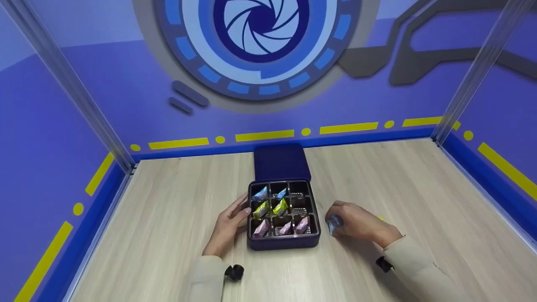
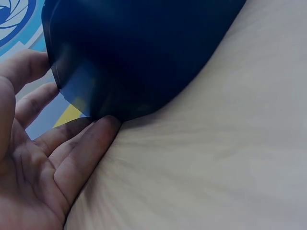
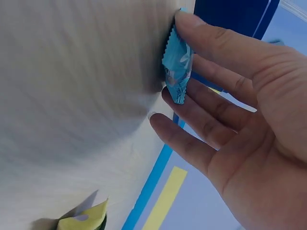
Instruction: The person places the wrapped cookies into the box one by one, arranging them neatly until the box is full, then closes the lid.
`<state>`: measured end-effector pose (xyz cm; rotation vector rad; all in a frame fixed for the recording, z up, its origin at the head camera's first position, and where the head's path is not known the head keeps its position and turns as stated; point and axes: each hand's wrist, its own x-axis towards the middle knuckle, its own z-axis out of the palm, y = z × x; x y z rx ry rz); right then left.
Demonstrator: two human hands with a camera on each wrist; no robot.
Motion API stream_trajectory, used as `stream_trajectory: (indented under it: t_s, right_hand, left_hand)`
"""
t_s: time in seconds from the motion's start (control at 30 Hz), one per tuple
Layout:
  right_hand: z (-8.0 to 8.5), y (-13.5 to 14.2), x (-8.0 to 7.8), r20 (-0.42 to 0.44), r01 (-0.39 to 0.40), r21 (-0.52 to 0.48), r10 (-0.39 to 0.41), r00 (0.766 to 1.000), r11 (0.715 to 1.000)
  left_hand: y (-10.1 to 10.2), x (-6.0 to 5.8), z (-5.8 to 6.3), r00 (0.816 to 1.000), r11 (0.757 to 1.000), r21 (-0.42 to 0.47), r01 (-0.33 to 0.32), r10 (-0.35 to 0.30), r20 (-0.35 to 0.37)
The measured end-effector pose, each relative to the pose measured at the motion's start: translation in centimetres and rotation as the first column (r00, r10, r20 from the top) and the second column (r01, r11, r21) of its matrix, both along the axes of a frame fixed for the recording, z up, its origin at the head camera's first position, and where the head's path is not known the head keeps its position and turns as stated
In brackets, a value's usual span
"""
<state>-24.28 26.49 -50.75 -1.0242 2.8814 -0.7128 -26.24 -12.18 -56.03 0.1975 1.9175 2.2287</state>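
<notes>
A dark blue box [image 1: 283, 244] with a divided tray stands on the table. Blue wrapped candies [image 1: 260, 194] sit in the left and middle compartments of its far row, yellow ones [image 1: 280, 206] in those of the middle row. Pink candies [image 1: 261, 228] occupy all of the near row. My left hand [image 1: 228, 224] touches the box's left side with fairly straight fingers, the thumb by its rim. To the right of the box, my right hand [image 1: 356, 222] pinches a blue wrapped candy [image 3: 177, 67] between thumb and fingers, close above the table.
The box's lid [image 1: 282, 162] lies behind it, near the back wall. A yellow wrapped candy [image 3: 86, 218] is on the table, mostly hidden behind my right hand in the head view. Patterned panels [image 1: 226, 121] enclose the pale wooden table [image 1: 176, 188] at the back and both sides.
</notes>
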Motion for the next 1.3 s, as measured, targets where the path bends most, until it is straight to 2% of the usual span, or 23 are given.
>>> stream_trajectory:
  t_s: [0.13,0.3,0.47,0.63,0.9,1.3]
  right_hand:
    - [-0.2,-0.22,-0.13,-0.053,-0.007,0.026,0.009,0.999,1.0]
    - [-0.28,-0.35,-0.27,-0.107,0.02,0.044,-0.015,0.994,0.999]
    - [-0.27,-0.39,-0.47,-0.105,0.042,0.058,-0.036,0.994,0.997]
    - [-0.16,-0.48,-0.58,-0.093,0.012,0.059,-0.007,0.996,0.998]
    - [-0.17,-0.32,-0.77,-0.156,-0.028,0.077,0.04,0.987,0.997]
    - [-0.67,0.3,-0.52,-0.188,-0.026,0.039,0.033,0.982,0.999]
  left_hand:
    - [0.02,0.04,0.02,1.0,1.0,0.005,0.005,-0.005,0.01]
    - [0.03,-0.08,-0.01,1.0,1.0,0.016,0.007,-0.007,0.0]
    - [0.1,-0.14,0.06,1.0,1.0,0.018,0.001,-0.001,-0.001]
    - [0.04,-0.19,0.22,1.0,1.0,0.022,-0.002,0.002,0.009]
    - [-0.03,-0.19,0.32,1.0,1.0,0.026,-0.007,0.006,0.005]
    - [-0.14,-0.16,0.02,1.0,1.0,0.028,0.01,-0.01,0.003]
